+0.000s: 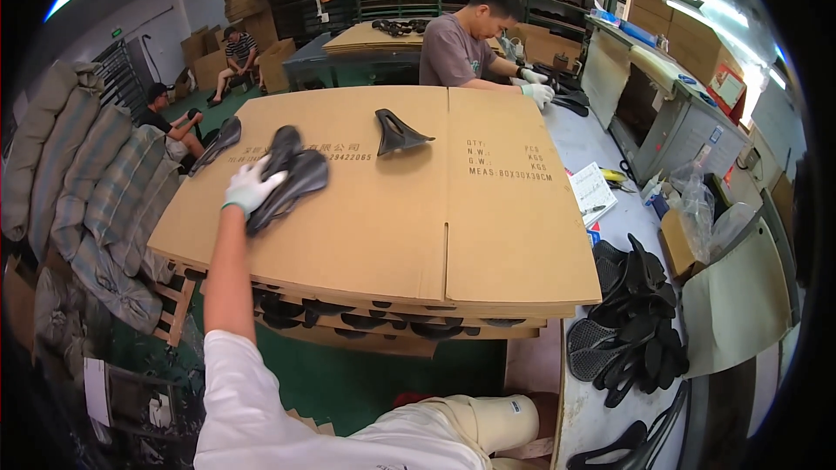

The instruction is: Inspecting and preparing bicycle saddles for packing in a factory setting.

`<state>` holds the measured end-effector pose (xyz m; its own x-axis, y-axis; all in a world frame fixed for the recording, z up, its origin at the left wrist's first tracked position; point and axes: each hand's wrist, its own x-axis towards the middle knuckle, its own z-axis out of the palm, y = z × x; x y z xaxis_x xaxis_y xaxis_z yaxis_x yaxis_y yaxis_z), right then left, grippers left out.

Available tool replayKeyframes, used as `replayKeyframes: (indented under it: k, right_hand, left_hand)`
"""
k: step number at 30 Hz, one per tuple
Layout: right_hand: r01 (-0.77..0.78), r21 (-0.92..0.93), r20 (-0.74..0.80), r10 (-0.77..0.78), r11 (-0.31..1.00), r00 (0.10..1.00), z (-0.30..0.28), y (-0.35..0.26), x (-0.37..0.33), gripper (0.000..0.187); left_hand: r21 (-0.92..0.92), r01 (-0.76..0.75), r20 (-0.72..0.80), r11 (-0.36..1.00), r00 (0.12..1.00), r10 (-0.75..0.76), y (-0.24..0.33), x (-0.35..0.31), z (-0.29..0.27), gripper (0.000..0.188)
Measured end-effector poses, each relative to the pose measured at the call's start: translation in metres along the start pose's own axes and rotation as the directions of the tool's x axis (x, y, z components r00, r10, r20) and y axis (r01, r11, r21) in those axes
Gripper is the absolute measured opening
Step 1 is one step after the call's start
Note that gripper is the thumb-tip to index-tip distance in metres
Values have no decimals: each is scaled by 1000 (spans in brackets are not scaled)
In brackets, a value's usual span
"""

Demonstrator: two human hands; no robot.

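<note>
My left hand [251, 188], in a white glove, reaches over a flat cardboard sheet [374, 235]. Its fingers are closed at the edge of a pair of black bicycle saddles [305, 176], which lie side by side and look slightly blurred; part of the grip is hidden. Another black saddle [219, 146] rests at the sheet's left edge. A further saddle [401, 133] with a central slot sits alone near the far middle. My right hand is out of view.
More saddles [435, 328] show beneath the sheet, between cardboard layers. A white bench [579, 418] at right bears a saddle pile [623, 322] and a notepad [592, 191]. A gloved co-worker [457, 48] stands across. Wrapped bundles [83, 157] are stacked at left.
</note>
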<state>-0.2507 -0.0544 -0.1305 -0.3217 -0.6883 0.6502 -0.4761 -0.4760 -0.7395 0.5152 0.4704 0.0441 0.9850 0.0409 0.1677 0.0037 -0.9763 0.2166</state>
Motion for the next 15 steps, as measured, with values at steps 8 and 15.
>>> replayKeyframes:
  k: [8,15]
  right_hand:
    - [21,18,-40,-20,1000,999,11,-61,1,61]
    - [146,-98,-32,-149,985,988,0,-67,-2,57]
  left_hand:
    - [-9,-173,113,985,979,173,219,19,42,91]
    - [-440,-323,-206,838,945,255,178,74,46,73]
